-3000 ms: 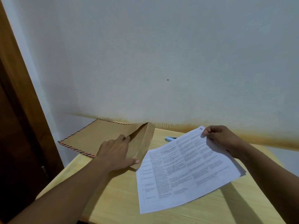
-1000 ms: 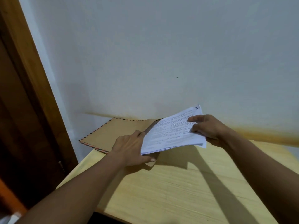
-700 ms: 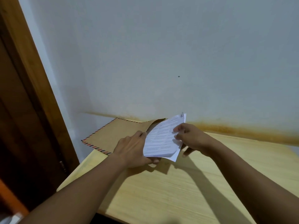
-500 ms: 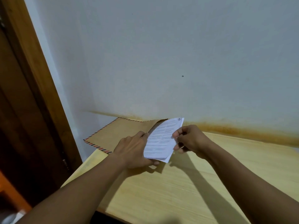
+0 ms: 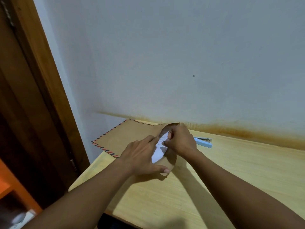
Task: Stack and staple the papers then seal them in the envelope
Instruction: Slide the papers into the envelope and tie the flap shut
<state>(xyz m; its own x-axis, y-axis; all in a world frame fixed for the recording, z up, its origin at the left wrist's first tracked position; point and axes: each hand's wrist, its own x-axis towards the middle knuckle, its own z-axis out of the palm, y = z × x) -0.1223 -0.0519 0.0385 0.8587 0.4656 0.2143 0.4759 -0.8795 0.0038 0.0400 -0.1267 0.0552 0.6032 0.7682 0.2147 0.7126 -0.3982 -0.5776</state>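
A brown envelope with a red-and-black striped border lies at the table's far left corner, its mouth facing right. The white printed papers are almost wholly inside it; only a narrow strip shows at the mouth. My left hand holds the envelope's upper layer at the mouth, thumb stretched along the near edge. My right hand pinches the papers' trailing edge at the opening. The flap lies partly under my hands.
A light blue stapler lies just behind my right hand near the wall. The wooden table ends at a near edge on the left. A brown door frame stands left, with an orange shelf below.
My right hand has pushed the papers leftward into the envelope, from fully out on the table to nearly all inside. The left hand has stayed on the envelope mouth. The stapler is uncovered again.
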